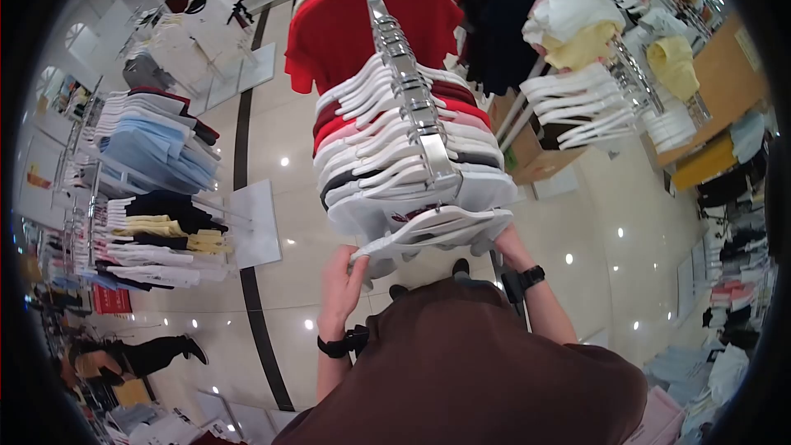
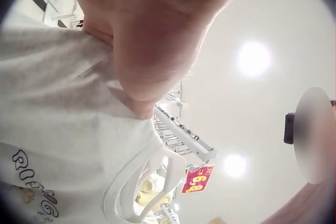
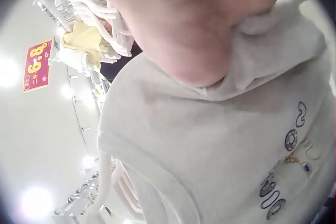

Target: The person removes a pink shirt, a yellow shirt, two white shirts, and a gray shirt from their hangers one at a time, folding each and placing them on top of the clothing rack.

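A pale grey T-shirt (image 3: 173,119) with dark lettering on its chest is on a white hanger (image 1: 449,217) at the near end of the clothes rail (image 1: 439,161). My left hand (image 1: 336,278) pinches the shirt's left shoulder at the hanger's end, thumb on top. At the opposite shoulder, my right hand (image 1: 512,249) grips the fabric; the hanger and shirt hide part of its fingers in the head view. In both wrist views the cloth lies right under the thumb side of each hand. Close behind hang several more shirts on white hangers, with a red T-shirt (image 1: 362,29) farther along.
Racks of blue shirts (image 1: 144,144) and dark and yellow clothes (image 1: 165,218) stand to the left. On the right are a rack with white hangers (image 1: 577,107) and a cardboard box (image 1: 540,156). A red price sign (image 3: 38,66) hangs overhead. Another person's legs (image 1: 161,353) show at lower left.
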`<state>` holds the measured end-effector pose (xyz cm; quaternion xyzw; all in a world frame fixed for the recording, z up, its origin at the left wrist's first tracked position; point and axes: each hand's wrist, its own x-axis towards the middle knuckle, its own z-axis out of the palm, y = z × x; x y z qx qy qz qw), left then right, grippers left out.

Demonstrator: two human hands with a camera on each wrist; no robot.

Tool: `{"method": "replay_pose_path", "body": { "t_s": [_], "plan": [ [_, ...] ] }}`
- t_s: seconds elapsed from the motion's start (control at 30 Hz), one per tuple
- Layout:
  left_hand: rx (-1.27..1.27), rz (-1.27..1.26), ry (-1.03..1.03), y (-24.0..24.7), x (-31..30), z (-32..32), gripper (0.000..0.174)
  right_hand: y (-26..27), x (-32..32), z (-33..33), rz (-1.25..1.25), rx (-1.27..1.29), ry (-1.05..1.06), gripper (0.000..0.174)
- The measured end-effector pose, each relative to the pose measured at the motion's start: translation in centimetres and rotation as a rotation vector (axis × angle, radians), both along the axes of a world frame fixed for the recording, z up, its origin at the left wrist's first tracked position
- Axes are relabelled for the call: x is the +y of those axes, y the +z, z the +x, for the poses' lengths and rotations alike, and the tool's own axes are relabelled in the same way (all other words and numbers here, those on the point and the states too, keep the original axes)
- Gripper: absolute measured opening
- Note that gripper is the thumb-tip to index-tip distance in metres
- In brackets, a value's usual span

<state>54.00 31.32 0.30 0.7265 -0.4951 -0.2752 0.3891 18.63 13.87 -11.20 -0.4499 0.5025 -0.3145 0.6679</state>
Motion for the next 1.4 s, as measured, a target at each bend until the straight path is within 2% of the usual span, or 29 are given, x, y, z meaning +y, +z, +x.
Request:
{"method": "replay_pose_path", "body": {
  "t_s": [0.03,0.1,0.17,0.23,0.27,0.3,0.37,0.4,0.43,0.5,0.53,0.6,0.77,0.93,1.03,1.17,1.23,1.27,1.4],
  "plan": [
    [0.004,0.005,-0.017,0.2,0.1,0.4,0.022,-0.6,0.2,0.1,0.005,0.004,-0.017,0.041],
    [-0.093,-0.072,-0.049,0.7,0.3,1.4,0.021,-1.3,0.5,0.1,-0.116,0.244,0.153,0.05],
    [-0.129,-0.09,-0.062,1.2,0.4,1.8,0.02,-2.8,0.1,-0.1,-0.136,0.261,0.191,0.056],
    [-0.171,-0.079,-0.082,1.8,0.6,2.0,0.019,-3.1,-0.4,-0.5,-0.205,0.264,0.307,0.047],
    [-0.177,-0.062,-0.08,2.1,0.7,2.0,0.018,-0.7,-0.6,-0.3,-0.111,0.235,0.291,0.038],
    [-0.174,-0.055,-0.084,2.0,0.8,2.1,0.018,-1.2,-1.1,-1.0,-0.103,0.237,0.288,0.038],
    [-0.225,-0.075,-0.089,1.8,1.0,2.4,0.017,-2.5,-2.4,-2.2,0.324,-0.316,0.027,0.061],
    [-0.228,-0.066,-0.087,1.8,1.0,2.1,0.017,1.3,-1.9,-1.9,0.402,-0.46,0.069,0.077],
    [-0.22,-0.075,-0.065,1.8,0.8,1.7,0.017,3.3,-1.3,-1.3,0.41,-0.463,0.073,0.077],
    [-0.219,-0.083,-0.037,1.6,0.5,1.2,0.016,5.1,-0.5,0.0,0.444,-0.661,0.034,0.072],
    [-0.242,-0.126,-0.056,1.3,0.3,0.9,0.015,4.0,-0.2,0.1,0.387,-0.593,0.007,0.07],
    [-0.267,-0.167,-0.077,0.9,-0.2,0.1,0.015,5.3,0.3,0.5,0.377,-0.588,-0.034,0.067],
    [-0.311,-0.315,0.019,0.3,-1.6,-2.3,0.016,3.3,-0.4,-0.6,0.35,-0.582,-0.115,0.062],
    [-0.338,-0.307,-0.026,1.2,-3.1,-4.0,0.014,2.2,-1.7,-2.7,0.31,-0.418,-0.092,0.055],
    [-0.368,-0.317,-0.044,1.9,-3.7,-4.5,0.015,2.5,-1.9,-1.7,0.271,-0.38,-0.13,0.055],
    [-0.394,-0.32,-0.026,2.5,-4.3,-4.9,0.017,-0.7,-2.0,-1.2,0.233,-0.348,-0.148,0.047],
    [-0.378,-0.301,-0.022,2.7,-4.4,-5.3,0.015,-2.8,-1.6,-1.1,0.081,-0.065,-0.085,0.036],
    [-0.359,-0.281,-0.015,2.8,-4.4,-5.4,0.013,-3.1,-1.3,-0.9,0.102,-0.034,-0.092,0.03],
    [-0.37,-0.293,-0.013,3.0,-4.8,-5.1,0.013,-4.2,-1.3,-0.7,0.053,0.019,-0.056,0.031]
  ]
}}
